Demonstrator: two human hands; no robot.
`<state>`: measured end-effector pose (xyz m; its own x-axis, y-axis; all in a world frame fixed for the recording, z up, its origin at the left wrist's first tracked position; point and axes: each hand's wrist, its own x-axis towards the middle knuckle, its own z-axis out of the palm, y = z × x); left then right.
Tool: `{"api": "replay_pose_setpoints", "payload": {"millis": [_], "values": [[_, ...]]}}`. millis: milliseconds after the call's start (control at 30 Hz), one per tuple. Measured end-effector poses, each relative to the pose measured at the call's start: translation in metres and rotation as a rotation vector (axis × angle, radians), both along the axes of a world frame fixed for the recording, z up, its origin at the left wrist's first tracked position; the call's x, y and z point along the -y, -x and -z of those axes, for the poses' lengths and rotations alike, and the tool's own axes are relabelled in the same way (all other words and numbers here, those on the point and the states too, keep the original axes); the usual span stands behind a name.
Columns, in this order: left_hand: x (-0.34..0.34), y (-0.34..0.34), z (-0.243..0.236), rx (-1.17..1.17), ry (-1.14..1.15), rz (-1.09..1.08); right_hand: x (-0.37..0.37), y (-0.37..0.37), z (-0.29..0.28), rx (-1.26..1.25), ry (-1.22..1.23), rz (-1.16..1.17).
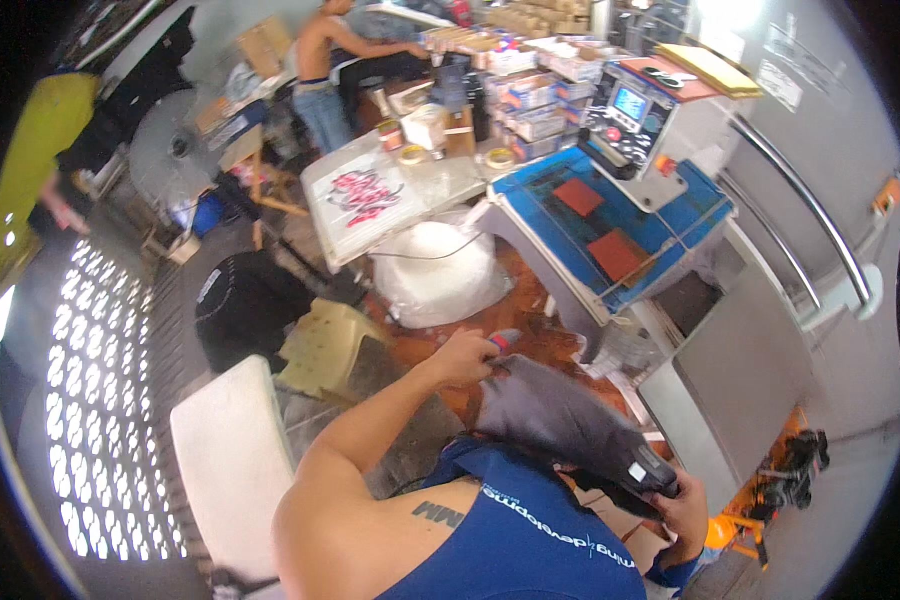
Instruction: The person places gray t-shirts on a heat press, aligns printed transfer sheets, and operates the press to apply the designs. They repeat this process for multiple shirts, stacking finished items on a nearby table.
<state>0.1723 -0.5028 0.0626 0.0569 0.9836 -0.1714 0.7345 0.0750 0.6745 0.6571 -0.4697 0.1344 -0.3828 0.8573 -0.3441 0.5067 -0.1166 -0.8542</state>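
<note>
A dark grey cloth piece point(550, 410), perhaps a garment or a bag, is stretched across my lap between both hands. My left hand point(467, 358) is closed at its far left end. A small grey and red object point(503, 341) sticks out by those fingers; its kind is too small to tell. On the near right, my right hand point(684, 512) grips the other end, where a black band and a small white tag point(636, 470) show. Part of the cloth's underside is hidden.
Ahead stands a white-topped table point(335, 245) with red and black prints on it, beside a white sack point(435, 270). A machine with a blue bed point(630, 215) is at right. A yellowish stool point(332, 345) and a white padded board point(230, 450) lie left; another person point(322, 75) works behind.
</note>
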Motion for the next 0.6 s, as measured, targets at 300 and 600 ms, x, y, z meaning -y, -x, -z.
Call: {"api": "replay_pose_setpoints", "payload": {"millis": [300, 600], "values": [[-0.025, -0.048, -0.048, -0.597, -0.486, 0.368, 0.018, -0.098, 0.075, 0.564, -0.308, 0.178], [-0.101, -0.088, -0.087, 0.402, -0.154, 0.378, 0.073, -0.160, 0.047, 0.524, -0.274, 0.860]]}}
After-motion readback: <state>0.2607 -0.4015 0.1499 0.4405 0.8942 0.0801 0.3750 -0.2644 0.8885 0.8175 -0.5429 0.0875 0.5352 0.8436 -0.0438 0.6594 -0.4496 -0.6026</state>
